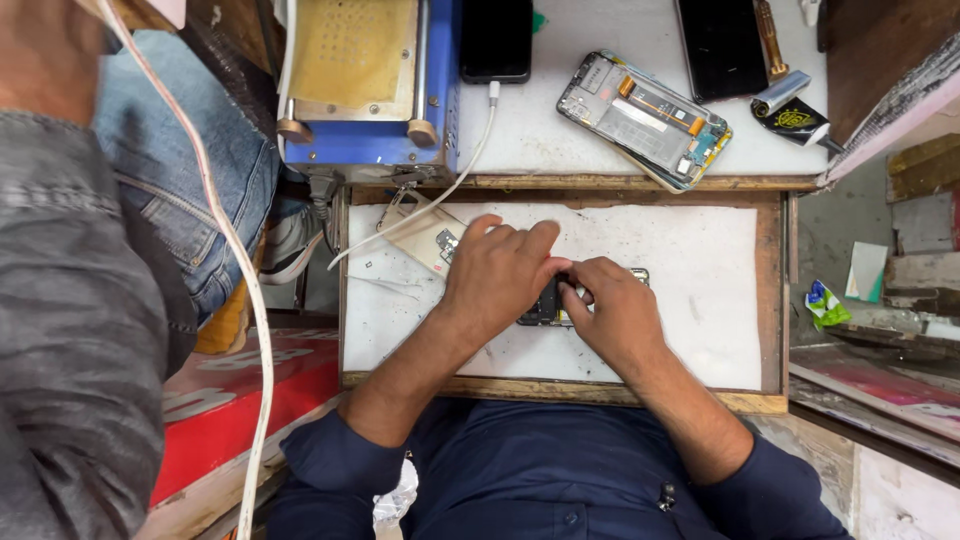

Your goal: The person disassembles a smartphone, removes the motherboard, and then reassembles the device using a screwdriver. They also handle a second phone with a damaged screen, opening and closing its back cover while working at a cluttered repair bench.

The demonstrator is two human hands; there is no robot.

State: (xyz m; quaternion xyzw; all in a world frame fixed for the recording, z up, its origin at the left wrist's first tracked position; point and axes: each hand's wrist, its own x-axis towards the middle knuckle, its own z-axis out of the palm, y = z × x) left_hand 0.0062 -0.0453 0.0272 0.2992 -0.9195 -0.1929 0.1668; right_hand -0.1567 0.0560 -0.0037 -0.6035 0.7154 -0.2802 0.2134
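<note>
**Opened phone pinned under both hands**

The phone [548, 303] lies mid-board [700, 300], mostly hidden. Left hand [500, 275] curls over it, pressing down; right hand [615, 310] pinches its near edge. It looks light, rigid and fragile: best held by the frame edges, not the exposed insides.

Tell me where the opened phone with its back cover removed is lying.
In the head view, the opened phone with exposed insides lies on the upper white shelf, right of centre, between two black phones.
</note>
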